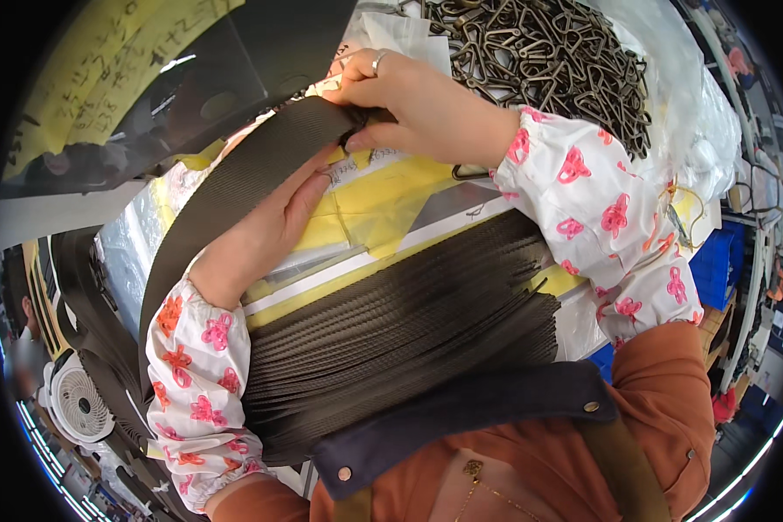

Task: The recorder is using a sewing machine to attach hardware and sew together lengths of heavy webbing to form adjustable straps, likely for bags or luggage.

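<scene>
A wide dark olive webbing strap [235, 178] arches up from the lower left to a bright spot beside a dark machine body. My right hand [418, 104], wearing a ring, pinches the far end of this strap between thumb and fingers. My left hand [257, 239] closes on the strap's near edge, its fingers partly hidden behind the webbing. Just below both hands, a thick stack of similar webbing straps [391, 317] lies across the table against my apron. What the right fingertips cover at the strap's end is too dark to make out.
Bronze-coloured metal buckles [548, 65] are heaped at the far right, beside clear plastic sheeting [692, 113]. Above the left hand, the dark machine body [226, 96] carries a yellow note. Yellow-taped papers [383, 204] cover the worktop. A white fan [80, 398] stands lower left; a blue bin [713, 265] is at right.
</scene>
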`<state>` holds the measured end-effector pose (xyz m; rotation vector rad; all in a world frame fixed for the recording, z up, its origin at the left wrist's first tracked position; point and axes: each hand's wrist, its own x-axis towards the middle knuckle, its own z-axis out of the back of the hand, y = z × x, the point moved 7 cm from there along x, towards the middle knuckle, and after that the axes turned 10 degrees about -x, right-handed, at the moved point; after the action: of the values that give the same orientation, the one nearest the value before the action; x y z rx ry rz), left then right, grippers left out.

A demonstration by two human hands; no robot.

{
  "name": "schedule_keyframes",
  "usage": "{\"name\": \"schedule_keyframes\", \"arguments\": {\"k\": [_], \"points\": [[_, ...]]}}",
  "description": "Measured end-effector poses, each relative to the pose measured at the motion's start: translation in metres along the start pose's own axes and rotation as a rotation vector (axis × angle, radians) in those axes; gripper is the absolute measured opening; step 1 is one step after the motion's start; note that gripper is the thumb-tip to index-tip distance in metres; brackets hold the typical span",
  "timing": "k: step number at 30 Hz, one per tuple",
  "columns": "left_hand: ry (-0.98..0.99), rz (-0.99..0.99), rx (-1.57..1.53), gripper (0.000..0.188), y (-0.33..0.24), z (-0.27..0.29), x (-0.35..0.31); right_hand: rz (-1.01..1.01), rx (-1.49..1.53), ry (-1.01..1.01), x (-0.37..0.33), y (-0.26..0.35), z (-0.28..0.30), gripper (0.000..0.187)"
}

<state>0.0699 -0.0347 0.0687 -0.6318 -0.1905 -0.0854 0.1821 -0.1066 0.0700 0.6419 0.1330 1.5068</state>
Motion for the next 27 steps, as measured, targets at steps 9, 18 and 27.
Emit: {"name": "schedule_keyframes", "arguments": {"k": [9,18,27], "points": [[0.076,0.046,0.019,0.035,0.002,-0.009,0.002,0.038,-0.121,-0.265,-0.015,0.015,0.005,0.031],[0.112,0.216,0.244,0.031,-0.003,-0.012,-0.005,0.099,-0.193,-0.281,-0.019,0.022,-0.005,0.027],[-0.122,-0.268,0.522,0.028,-0.062,0.012,-0.003,0.126,-0.484,-0.157,-0.020,0.036,-0.009,0.031]]}}
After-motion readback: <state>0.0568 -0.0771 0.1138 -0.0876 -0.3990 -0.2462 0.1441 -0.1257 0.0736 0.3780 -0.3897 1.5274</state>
